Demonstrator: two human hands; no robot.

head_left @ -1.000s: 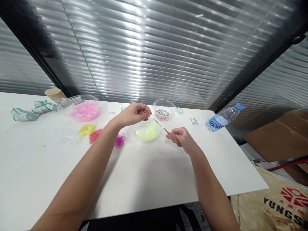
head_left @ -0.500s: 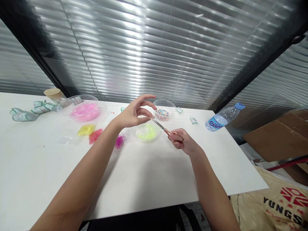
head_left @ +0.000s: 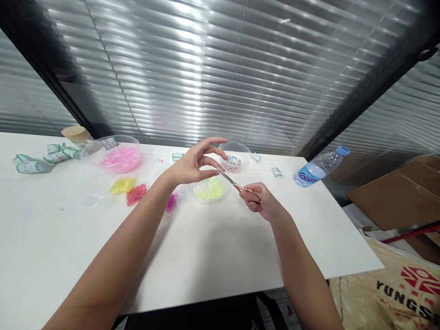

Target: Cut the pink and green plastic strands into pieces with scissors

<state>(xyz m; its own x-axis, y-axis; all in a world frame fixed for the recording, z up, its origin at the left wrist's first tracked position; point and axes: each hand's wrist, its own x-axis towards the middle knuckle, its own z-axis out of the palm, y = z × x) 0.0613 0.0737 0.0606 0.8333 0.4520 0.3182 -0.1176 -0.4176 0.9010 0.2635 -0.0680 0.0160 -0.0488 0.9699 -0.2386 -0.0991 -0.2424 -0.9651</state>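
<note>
My right hand (head_left: 260, 201) is closed round the handles of small rose-gold scissors (head_left: 231, 180), whose blades point up and left toward my left hand (head_left: 194, 163). My left hand hovers above the table with its fingers spread and slightly curled; whether it pinches anything thin I cannot make out. Just below and between the hands sits a clear dish of yellow-green pieces (head_left: 209, 189). Behind it stands a clear bowl of mixed coloured beads (head_left: 234, 157).
On the white table (head_left: 213, 247) to the left are a clear bowl of pink pieces (head_left: 115, 153), small yellow (head_left: 122, 185), red (head_left: 136, 194) and magenta (head_left: 171, 202) bags, and green-white labels (head_left: 32, 162). A water bottle (head_left: 318, 167) lies at the right. Cardboard boxes (head_left: 395, 197) stand beyond the table's right edge.
My left hand has gone from a closed pinch to spread fingers. My right hand shifted its grip on the scissors and turned them slightly toward my left hand.
</note>
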